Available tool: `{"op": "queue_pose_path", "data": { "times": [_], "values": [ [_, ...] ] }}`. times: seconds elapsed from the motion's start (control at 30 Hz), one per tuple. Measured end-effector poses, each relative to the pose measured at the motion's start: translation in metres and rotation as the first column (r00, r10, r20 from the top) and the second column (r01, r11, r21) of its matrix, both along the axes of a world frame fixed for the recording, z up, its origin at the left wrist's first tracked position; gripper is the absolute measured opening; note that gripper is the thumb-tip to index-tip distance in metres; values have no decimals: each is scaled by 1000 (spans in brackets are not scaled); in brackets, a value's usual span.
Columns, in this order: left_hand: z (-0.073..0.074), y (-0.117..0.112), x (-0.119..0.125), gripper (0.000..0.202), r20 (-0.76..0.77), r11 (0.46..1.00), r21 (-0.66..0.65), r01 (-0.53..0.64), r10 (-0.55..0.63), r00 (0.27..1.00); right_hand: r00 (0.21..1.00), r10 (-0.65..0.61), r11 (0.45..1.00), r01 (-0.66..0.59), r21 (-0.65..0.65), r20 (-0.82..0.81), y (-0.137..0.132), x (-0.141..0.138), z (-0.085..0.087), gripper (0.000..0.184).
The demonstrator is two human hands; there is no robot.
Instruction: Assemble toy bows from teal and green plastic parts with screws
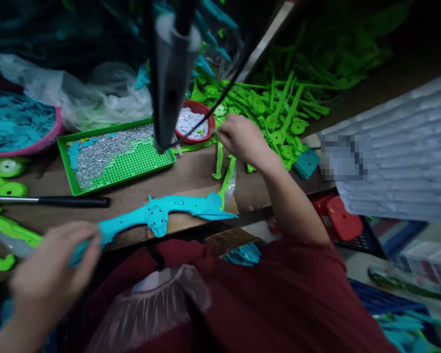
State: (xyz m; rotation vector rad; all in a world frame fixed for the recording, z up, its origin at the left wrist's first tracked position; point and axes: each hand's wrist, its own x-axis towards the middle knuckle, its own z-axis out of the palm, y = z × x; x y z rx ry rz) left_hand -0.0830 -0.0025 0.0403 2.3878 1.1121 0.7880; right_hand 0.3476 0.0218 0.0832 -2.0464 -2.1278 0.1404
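Observation:
My left hand (55, 267) is closed round one end of a long cyan plastic toy part (161, 213), which stretches right across the table's front edge. My right hand (242, 139) reaches out over the pile of green plastic parts (279, 113), beside a red bowl (194, 122) of small white pieces. Its fingers are curled and blurred, and a thin green part (226, 179) hangs just below it. Whether that hand holds anything is unclear.
A green tray (132, 164) with small silvery screws lies at centre left. A dark hanging tool (171, 73) drops in front of it. A black-handled rod (47, 200), a pink basin (18, 122) of cyan pieces, plastic bags and a red stool (340, 218) surround the table.

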Motion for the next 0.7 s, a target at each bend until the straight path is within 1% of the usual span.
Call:
{"op": "queue_pose_path", "data": {
  "times": [0.03, 0.07, 0.1, 0.13, 0.17, 0.2, 0.27, 0.3, 0.33, 0.4, 0.43, 0.47, 0.53, 0.57, 0.63, 0.67, 0.7],
  "values": [
    [1, -18, 23, 18, 11, 997, 7, 81, -81, 997, 996, 63, 997, -66, -46, -59, -27, -9, 2, 26],
    [1, -33, 48, 20, 40, 990, -41, 138, -136, 990, 980, 127, 985, -143, -95, -152, -54, -22, 3, 23],
    [0, -44, 71, 23, 106, 979, -82, 188, -179, 978, 954, 192, 963, -229, -144, -229, -79, -36, 3, 18],
    [-2, -52, 91, 26, 148, 959, -135, 249, -229, 962, 930, 247, 943, -296, -154, -274, -102, -52, 1, 17],
    [-4, -56, 108, 27, 180, 934, -172, 313, -283, 942, 914, 290, 929, -340, -144, -285, -122, -69, -2, 16],
    [-7, -58, 120, 24, 201, 907, -187, 377, -340, 919, 908, 316, 925, -360, -125, -277, -137, -84, -6, 16],
    [-11, -59, 132, 19, 208, 869, -174, 463, -427, 880, 922, 305, 943, -327, -59, -239, -155, -109, -14, 20],
    [-12, -59, 133, 19, 203, 868, -147, 474, -442, 874, 932, 276, 957, -289, -23, -235, -158, -118, -18, 19],
    [-11, -59, 131, 20, 196, 878, -108, 466, -440, 876, 939, 242, 969, -245, 16, -244, -160, -124, -21, 17],
    [-8, -61, 125, 21, 172, 908, 16, 419, -416, 893, 930, 213, 976, -192, 98, -301, -159, -129, -26, 13],
    [-6, -63, 122, 22, 152, 912, 100, 398, -409, 900, 915, 231, 970, -191, 148, -330, -158, -130, -27, 19],
    [-4, -63, 120, 24, 129, 904, 189, 383, -409, 903, 901, 261, 960, -204, 193, -345, -156, -129, -27, 25],
    [-4, -63, 119, 23, 97, 874, 321, 365, -413, 905, 882, 326, 938, -258, 230, -339, -151, -123, -28, 30],
    [-5, -60, 121, 20, 84, 872, 348, 343, -393, 916, 879, 345, 932, -279, 230, -328, -147, -118, -28, 29],
    [-12, -52, 127, 16, 30, 904, 328, 273, -299, 954, 879, 318, 944, -257, 208, -355, -135, -103, -30, 24],
    [-17, -48, 131, 17, -18, 927, 288, 239, -244, 970, 866, 281, 957, -219, 192, -414, -127, -94, -32, 21],
    [-22, -42, 135, 19, -73, 947, 242, 213, -201, 977, 832, 232, 972, -174, 159, -504, -118, -85, -35, 17]
  ]
}}
